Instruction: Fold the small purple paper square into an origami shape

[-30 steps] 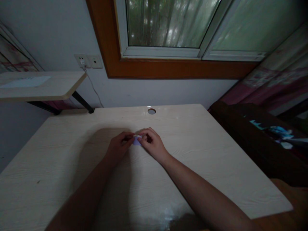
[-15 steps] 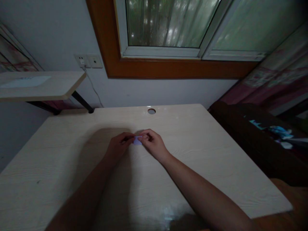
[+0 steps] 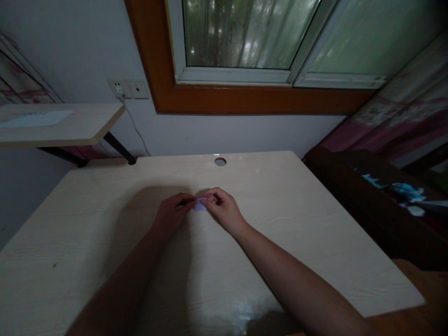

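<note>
Purple paper [image 3: 200,206] sits pinched in our left hand [image 3: 171,211] and right hand [image 3: 224,210], with bench [image 3: 297,214] stretching wide to either side edge.

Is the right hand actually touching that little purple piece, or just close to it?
Touching: the head view shows the right hand with its thumb tip lying over the upper right part of the purple piece.

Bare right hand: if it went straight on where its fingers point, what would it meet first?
The small purple paper-like piece it pinches; just past that, probably the bare left hand, though depth is unclear.
</note>
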Motion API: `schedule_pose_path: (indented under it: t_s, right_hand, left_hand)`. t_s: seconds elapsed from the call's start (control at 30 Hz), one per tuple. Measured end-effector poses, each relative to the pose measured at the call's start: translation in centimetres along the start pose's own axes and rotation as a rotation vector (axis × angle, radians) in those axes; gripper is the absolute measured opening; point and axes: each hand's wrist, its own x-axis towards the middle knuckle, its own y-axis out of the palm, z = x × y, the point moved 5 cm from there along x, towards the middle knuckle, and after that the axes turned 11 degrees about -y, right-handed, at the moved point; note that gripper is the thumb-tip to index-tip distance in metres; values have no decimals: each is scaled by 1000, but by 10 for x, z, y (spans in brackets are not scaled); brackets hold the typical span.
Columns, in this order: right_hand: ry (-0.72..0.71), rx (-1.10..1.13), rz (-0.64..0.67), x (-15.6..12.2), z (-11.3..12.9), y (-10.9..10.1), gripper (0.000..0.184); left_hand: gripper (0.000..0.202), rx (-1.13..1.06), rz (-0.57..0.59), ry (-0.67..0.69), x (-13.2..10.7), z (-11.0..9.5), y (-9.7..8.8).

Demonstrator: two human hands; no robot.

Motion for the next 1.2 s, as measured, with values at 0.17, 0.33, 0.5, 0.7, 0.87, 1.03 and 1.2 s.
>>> schedule_pose_path:
  t_s: [0.17,0.33,0.5,0.7,0.87,1.03,1.2]
  right_hand:
    - [-6,-38,14,-1,2,1,21]
    - [-6,-55,36,-1,2,2,25]
    - [9,-76,40,-1,-2,1,25]
    - [38,-65,41,-1,-2,1,24]
    - [25,-59,42,-1,1,0,23]
    - [19,-60,54,-1,1,1,24]
    - [28,-58,52,-1,1,0,24]
  left_hand:
    - [20,10,0,8,0,-1,0]
    - [19,-3,-35,-3,0,0,-2]
    - [22,-23,-70,-62,1,4,-4]
    - [25,-84,-41,-96,1,7,-3]
    - [25,-103,-30,-92,1,7,-2]
    - [28,-153,-6,-90,3,10,0]
    - [33,-144,70,-69,2,8,4]
